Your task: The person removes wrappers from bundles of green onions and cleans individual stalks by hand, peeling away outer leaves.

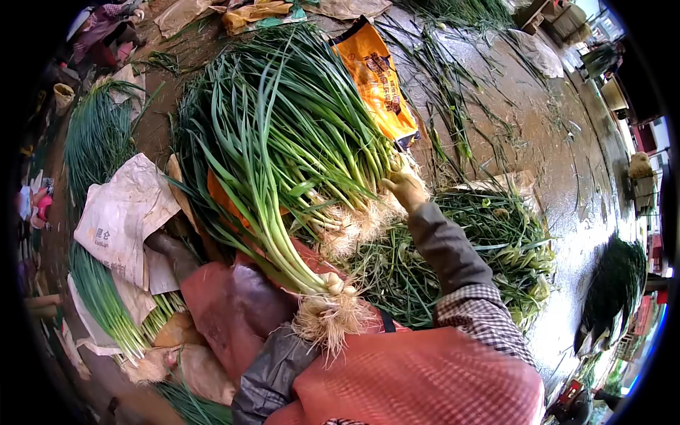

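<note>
A large heap of green garlic [304, 134], with long flat leaves, pale stems and hairy roots, lies on the ground before me. My right hand [407, 187] is closed around the stem bases at the heap's right end. Across my lap rests a separate bunch of green garlic [283, 248], its white bulbs and tangled roots [329, 315] towards me. A grey left sleeve reaches up beneath those roots. My left hand is hidden there, so its fingers do not show. A reddish apron [418, 372] covers my lap.
Trimmed leaves [489, 248] are piled right of the heap. An orange printed bag [379, 81] lies at its far edge. To the left are a pale sack [127, 212] and more bundled greens [106, 304]. The ground [545, 134] looks wet. Another person [106, 32] sits at far left.
</note>
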The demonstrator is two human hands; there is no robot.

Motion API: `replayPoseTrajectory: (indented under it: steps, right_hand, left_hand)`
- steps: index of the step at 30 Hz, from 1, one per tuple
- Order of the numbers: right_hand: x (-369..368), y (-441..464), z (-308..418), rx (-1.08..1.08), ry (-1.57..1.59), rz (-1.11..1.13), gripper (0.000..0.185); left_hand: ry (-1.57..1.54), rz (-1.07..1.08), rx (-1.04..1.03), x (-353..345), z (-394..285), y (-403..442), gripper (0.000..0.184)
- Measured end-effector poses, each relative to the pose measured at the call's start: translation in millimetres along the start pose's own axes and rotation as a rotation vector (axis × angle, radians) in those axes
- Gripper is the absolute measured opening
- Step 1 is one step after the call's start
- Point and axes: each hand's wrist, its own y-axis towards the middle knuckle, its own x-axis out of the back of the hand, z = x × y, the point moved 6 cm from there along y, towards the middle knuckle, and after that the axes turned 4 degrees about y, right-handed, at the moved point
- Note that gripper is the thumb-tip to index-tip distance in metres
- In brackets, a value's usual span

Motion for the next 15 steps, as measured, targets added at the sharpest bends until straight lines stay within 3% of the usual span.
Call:
replayPoseTrajectory:
  steps: [2,3,4,5,6,7,9,11,12,13,14,15]
  right_hand:
    - [-9.9,25.6,12.0,0.034,0.004,0.017,0.03]
    - [-16.2,29.4,20.0,0.092,-0.018,0.04,0.031]
    - [-39.7,24.4,12.3,-0.058,0.254,0.271,0.03]
    - [-14.3,-22.2,49.7,-0.108,0.434,0.369,0.031]
    - [6.8,-63.2,89.0,-0.083,0.449,0.437,0.035]
    - [1.5,-84.5,91.9,-0.012,0.489,0.441,0.036]
    - [-5.7,-128.1,110.8,-0.105,0.544,0.627,0.033]
    - [-25.2,-145.6,117.1,0.096,0.706,0.537,0.028]
    - [-18.8,-152.8,127.9,0.3,0.486,0.486,0.025]
    - [-42.2,-155.9,108.3,0.236,0.843,0.507,0.021]
    - [-29.6,-161.1,115.4,0.53,0.634,0.36,0.02]
    - [-18.7,-171.8,124.0,0.807,0.409,0.202,0.018]
  left_hand:
    - [0.154,-0.256,-0.015,13.1,-3.3,-6.8,0.031]
    - [0.134,-0.214,0.046,2.2,-5.9,-4.5,0.027]
    - [0.113,-0.273,0.021,7.0,-5.5,-5.1,0.025]
    - [0.092,-0.329,-0.004,15.6,-5.3,-3.8,0.023]
    - [0.009,-0.196,0.041,31.7,-1.1,-0.2,0.024]
    - [0.015,-0.276,0.077,43.1,3.2,-4.0,0.03]
    - [0.068,-0.54,0.142,40.6,7.6,-1.0,0.036]
    - [0.138,-0.533,0.177,39.0,12.5,1.9,0.031]
    - [0.178,-0.528,0.224,48.5,14.1,-3.0,0.03]
    - [0.217,-0.52,0.273,67.0,15.8,-8.6,0.03]
    - [-0.148,-0.262,0.352,73.9,24.3,-9.8,0.034]
    - [-0.145,-0.264,0.355,63.2,23.0,-9.1,0.034]
